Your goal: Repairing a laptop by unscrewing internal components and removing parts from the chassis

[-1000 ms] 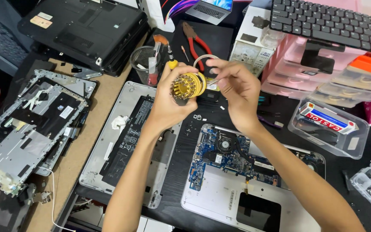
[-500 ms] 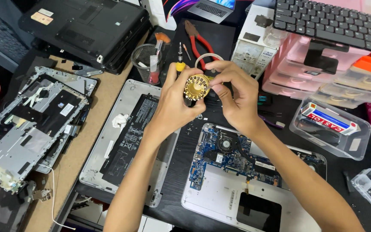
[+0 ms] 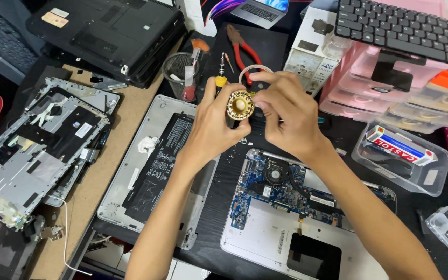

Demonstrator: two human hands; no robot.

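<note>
1. At frame centre-top, the left hand [image 3: 214, 127] is clamped around a round gold-coloured metal bit holder [image 3: 240, 105].
2. The right hand [image 3: 286, 116] pinches its edge, fingers together.
3. Below lies an opened laptop's blue circuit board [image 3: 286, 189].

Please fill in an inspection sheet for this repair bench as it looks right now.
Surface: dark mat beside a brown tabletop.
Job's things: round gold bit holder; opened laptop base with blue circuit board and fan below it.
Clutter: silver bottom cover, stripped chassis, red pliers, mesh cup, clear boxes, keyboard.
Hands: left hand grips the holder; right hand pinches at its edge.
Cables: thin white wire at the tabletop's edge.
Surroundings: closed black laptop at the back.
</note>
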